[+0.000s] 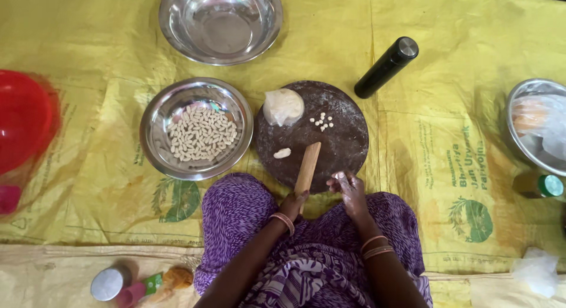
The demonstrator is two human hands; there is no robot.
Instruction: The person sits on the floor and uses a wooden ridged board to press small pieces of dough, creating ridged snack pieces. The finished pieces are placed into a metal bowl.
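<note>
The left hand [293, 203] is closed around the near end of a wooden stick [307, 167] that lies slanted across the near edge of the round dark board [342, 144], while the right hand [350, 190], fingers curled and dusted white, pinches something too small to tell at that same edge. On the board sit a dough lump [283, 106] at its far left, a small dough piece [282, 153] and tiny pellets [321, 122]; just left of the board stands a steel bowl of pellets [158, 110].

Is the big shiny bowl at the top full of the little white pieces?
No, the top steel bowl is empty; the little white pieces lie in the lower bowl beside the round board.
</note>
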